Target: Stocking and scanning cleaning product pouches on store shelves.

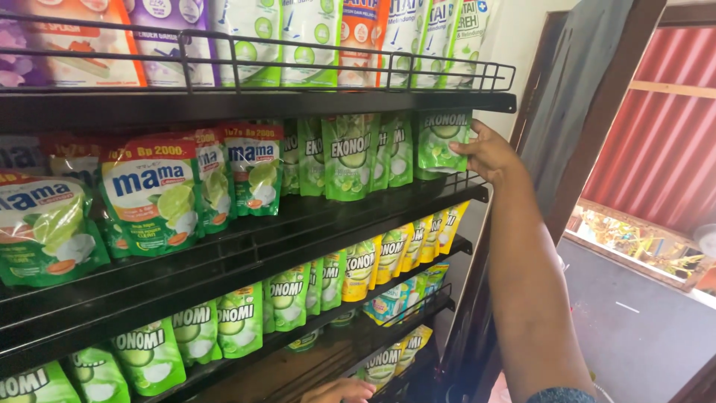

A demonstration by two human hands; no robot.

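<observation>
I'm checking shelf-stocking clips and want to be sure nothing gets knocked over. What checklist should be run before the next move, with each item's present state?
1. Right hand has contact with the green pouch at the row's end: ok.
2. Firm grip on that pouch: cannot tell, fingers are partly hidden behind it.
3. Pouch stands upright behind the shelf rail: ok.
4. Neighbouring green pouches stand upright in their row: ok.
5. Left hand free, low by the bottom shelf: cannot tell, only partly in view.
</observation>
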